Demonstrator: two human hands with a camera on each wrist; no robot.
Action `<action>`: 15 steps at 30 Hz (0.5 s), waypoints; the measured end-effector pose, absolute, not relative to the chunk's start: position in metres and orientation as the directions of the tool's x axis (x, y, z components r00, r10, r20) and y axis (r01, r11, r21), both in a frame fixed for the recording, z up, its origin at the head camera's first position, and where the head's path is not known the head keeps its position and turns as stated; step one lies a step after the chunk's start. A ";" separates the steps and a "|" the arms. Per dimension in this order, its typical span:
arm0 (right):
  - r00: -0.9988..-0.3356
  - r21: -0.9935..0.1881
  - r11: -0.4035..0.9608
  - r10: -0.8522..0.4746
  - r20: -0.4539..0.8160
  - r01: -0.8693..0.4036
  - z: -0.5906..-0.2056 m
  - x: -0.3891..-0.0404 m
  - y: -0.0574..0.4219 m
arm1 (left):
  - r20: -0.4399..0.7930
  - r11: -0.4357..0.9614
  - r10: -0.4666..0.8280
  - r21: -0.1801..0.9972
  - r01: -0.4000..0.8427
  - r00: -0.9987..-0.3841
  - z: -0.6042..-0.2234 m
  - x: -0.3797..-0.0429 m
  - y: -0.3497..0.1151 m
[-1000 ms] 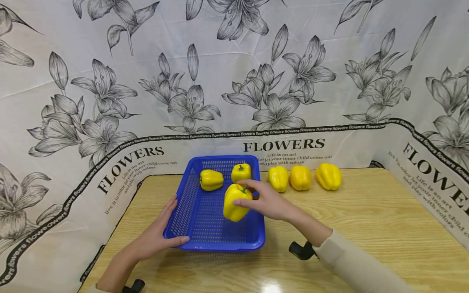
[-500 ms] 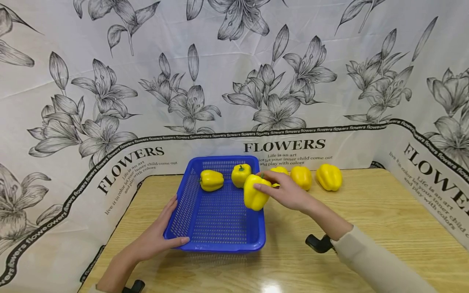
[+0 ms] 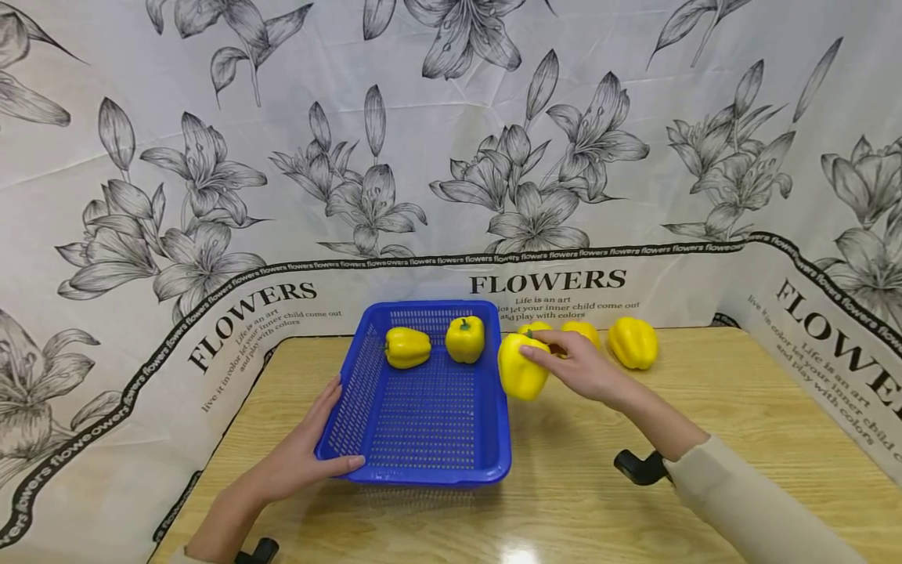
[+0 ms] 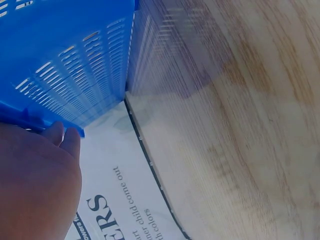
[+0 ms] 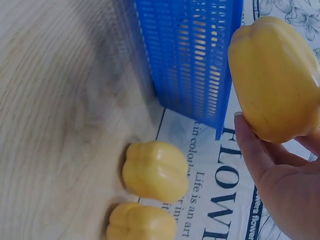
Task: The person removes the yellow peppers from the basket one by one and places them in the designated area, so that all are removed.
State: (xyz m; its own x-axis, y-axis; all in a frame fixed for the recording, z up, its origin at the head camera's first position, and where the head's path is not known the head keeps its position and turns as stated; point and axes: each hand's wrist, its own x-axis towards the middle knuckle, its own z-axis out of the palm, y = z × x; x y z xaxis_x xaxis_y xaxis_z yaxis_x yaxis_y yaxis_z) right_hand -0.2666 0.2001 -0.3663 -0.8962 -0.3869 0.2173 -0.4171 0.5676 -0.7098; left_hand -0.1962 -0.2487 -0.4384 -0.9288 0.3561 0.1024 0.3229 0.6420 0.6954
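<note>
Pinching a held pepper (image 3: 522, 372) between thumb and fingers, the right hand (image 3: 579, 366) keeps it raised, stem up, just beside the right rim of the blue basket (image 3: 416, 475); the left hand (image 3: 299, 462), thumb spread from its fingers, grips the basket's near left corner. Inside, a tipped pepper (image 3: 408, 348) lies beside an upright pepper (image 3: 464, 340). Three more yellow peppers (image 3: 633, 343) sit on the wooden table (image 3: 712, 407), two partly hidden

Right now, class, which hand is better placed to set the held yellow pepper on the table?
Probably the right hand: it holds the yellow pepper aloft by the right rim of the blue basket. The left hand grips the basket's near left corner.
</note>
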 end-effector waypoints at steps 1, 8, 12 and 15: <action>-0.898 -0.714 0.566 -0.383 0.215 -0.412 -0.368 -0.267 0.202 | 0.102 0.643 0.356 0.694 0.323 -0.929 -0.438 -0.196 -0.249; -0.905 -0.727 0.562 -0.376 0.199 -0.393 -0.376 -0.274 0.217 | 0.099 0.646 0.356 0.693 0.321 -0.929 -0.437 -0.196 -0.248; -0.908 -0.731 0.564 -0.376 0.187 -0.384 -0.381 -0.276 0.224 | 0.100 0.647 0.353 0.692 0.320 -0.930 -0.437 -0.195 -0.248; -0.911 -0.729 0.571 -0.371 0.179 -0.376 -0.386 -0.277 0.227 | 0.103 0.646 0.353 0.692 0.322 -0.930 -0.437 -0.195 -0.248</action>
State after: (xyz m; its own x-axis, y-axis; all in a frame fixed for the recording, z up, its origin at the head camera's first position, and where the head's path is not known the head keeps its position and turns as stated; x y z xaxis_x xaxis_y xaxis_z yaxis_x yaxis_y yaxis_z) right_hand -0.2772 0.2271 -0.3855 -0.9111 -0.3711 0.1794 -0.3764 0.5714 -0.7293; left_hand -0.1954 -0.2478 -0.4373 -0.9299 0.3532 0.1027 0.3218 0.6461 0.6921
